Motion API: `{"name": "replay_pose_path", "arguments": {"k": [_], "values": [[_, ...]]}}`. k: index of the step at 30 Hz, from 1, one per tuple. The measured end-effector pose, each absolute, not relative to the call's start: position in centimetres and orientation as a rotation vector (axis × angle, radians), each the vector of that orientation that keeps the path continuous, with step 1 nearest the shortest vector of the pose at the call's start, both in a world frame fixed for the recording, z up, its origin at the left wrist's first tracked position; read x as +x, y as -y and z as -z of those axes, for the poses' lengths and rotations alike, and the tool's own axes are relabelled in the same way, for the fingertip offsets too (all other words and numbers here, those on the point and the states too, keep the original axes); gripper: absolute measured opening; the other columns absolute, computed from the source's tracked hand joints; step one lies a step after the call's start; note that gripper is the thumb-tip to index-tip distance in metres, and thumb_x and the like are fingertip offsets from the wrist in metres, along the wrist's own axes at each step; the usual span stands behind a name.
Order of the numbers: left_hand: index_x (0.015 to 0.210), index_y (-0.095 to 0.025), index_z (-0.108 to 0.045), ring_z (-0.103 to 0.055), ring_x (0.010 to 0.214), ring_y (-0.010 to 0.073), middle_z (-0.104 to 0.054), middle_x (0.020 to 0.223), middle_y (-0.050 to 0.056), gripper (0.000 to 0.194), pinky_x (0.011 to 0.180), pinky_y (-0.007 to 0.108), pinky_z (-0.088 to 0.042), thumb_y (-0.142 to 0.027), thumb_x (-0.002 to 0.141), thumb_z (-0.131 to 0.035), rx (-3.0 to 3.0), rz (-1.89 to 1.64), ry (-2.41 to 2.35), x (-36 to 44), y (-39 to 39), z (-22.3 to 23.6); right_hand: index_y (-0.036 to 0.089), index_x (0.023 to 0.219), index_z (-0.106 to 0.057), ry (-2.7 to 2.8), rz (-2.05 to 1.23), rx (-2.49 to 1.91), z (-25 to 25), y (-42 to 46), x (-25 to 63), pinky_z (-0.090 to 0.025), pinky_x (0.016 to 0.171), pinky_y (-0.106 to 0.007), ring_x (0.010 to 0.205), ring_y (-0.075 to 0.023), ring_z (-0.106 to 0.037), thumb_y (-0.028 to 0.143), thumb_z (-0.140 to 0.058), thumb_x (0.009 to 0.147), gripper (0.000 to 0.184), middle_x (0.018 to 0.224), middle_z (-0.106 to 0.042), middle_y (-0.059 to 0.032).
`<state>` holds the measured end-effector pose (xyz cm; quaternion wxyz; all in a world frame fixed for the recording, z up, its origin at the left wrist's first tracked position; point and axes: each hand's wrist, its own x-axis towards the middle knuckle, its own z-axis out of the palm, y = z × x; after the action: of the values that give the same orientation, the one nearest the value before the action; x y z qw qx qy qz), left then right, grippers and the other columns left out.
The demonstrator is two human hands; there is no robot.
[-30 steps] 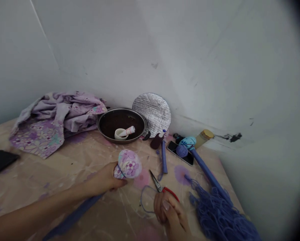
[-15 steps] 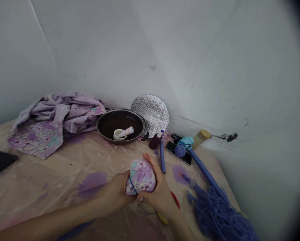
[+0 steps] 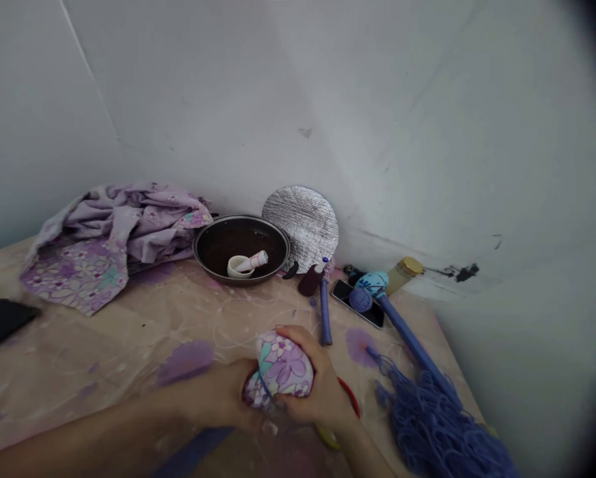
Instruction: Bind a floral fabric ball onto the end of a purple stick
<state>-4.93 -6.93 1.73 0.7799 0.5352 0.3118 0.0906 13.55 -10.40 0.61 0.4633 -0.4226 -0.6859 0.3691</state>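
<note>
Between my two hands is a rounded bundle of purple flowered cloth (image 3: 287, 365), tied round its neck with blue yarn. My left hand (image 3: 228, 395) grips the tied neck from the left, its fingers partly blurred. From the right, my right hand (image 3: 320, 385) is wrapped about the round part, thumb low near the yarn. A blue stick-like length (image 3: 193, 451) runs down to the left beneath my left forearm. Scissors with a red and yellow handle (image 3: 349, 397) lie under my right wrist, mostly hidden by it.
Blue yarn strands (image 3: 437, 425) heap at the right, beside a blue stick with a light-blue cloth head (image 3: 375, 282). Farther back are a phone (image 3: 342, 291), a yarn ball (image 3: 360, 299), a dark pan (image 3: 201, 262) holding a white cup (image 3: 235, 269), and crumpled flowered fabric (image 3: 103, 239).
My right hand has left its place by the scissors and closed round the cloth bundle. The bundle and my left hand have shifted right and toward me.
</note>
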Motion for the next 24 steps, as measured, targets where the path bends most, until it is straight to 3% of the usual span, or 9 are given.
{"name": "replay_pose_path", "arguments": {"k": [3,6,9,15,21,24], "values": [[0.098,-0.019,-0.062,-0.056,0.072,0.0135,-0.064,0.08,-0.003,0.041,0.066,0.025,-0.046,-0.043,0.065,-0.07,0.936,-0.077,-0.609,-5.6,6.9,-1.6,0.025,0.123,-0.053,1.602,-1.056,-0.984,-0.2,10.4,13.8,-0.042,0.091,-0.036,0.105,-0.027,-0.055,0.035,-0.074,0.06,0.068,0.117,-0.057,-0.0067],[0.091,-0.017,-0.061,-0.061,0.07,0.016,-0.064,0.076,-0.001,0.045,0.058,0.026,-0.046,-0.049,0.061,-0.071,0.711,-0.042,-0.512,-5.4,7.0,-1.9,0.023,0.123,-0.054,1.523,-1.196,-0.969,0.0,10.4,13.9,-0.044,0.087,-0.036,0.101,-0.0275,-0.056,0.048,-0.074,0.059,0.071,0.114,-0.058,-0.0079],[0.086,-0.017,-0.061,-0.063,0.065,0.0172,-0.067,0.073,0.001,0.039,0.053,0.026,-0.046,-0.043,0.06,-0.073,0.718,-0.002,-0.479,-4.8,7.2,-2.3,0.023,0.123,-0.055,1.499,-1.274,-0.98,0.0,10.3,13.9,-0.045,0.086,-0.037,0.1,-0.0276,-0.057,0.053,-0.075,0.056,0.076,0.115,-0.058,-0.0083],[0.079,-0.017,-0.062,-0.053,0.042,0.0086,-0.064,0.053,-0.003,0.024,0.039,0.017,-0.038,-0.016,0.055,-0.065,0.77,0.004,-0.728,-3.9,8.0,-1.3,0.023,0.12,-0.057,1.473,-1.308,-0.923,0.8,9.9,13.9,-0.044,0.088,-0.038,0.102,-0.0284,-0.056,0.056,-0.075,0.054,0.077,0.117,-0.058,-0.0085],[0.078,-0.016,-0.064,-0.056,0.048,0.009,-0.065,0.062,-0.001,0.029,0.043,0.018,-0.043,-0.024,0.053,-0.077,0.697,0.015,-0.614,-4.4,8.1,-0.7,0.025,0.121,-0.057,1.524,-1.311,-0.864,0.6,9.8,14.0,-0.043,0.091,-0.039,0.104,-0.0287,-0.056,0.054,-0.077,0.055,0.075,0.116,-0.059,-0.0083],[0.073,-0.016,-0.064,-0.054,0.05,0.0085,-0.062,0.062,-0.003,0.028,0.043,0.018,-0.044,-0.02,0.05,-0.079,0.738,-0.007,-0.623,-4.8,8.4,-1.0,0.025,0.122,-0.056,1.482,-1.356,-0.863,0.5,9.8,13.5,-0.041,0.093,-0.041,0.108,-0.0306,-0.054,0.062,-0.075,0.052,0.081,0.12,-0.057,-0.0094]]}}
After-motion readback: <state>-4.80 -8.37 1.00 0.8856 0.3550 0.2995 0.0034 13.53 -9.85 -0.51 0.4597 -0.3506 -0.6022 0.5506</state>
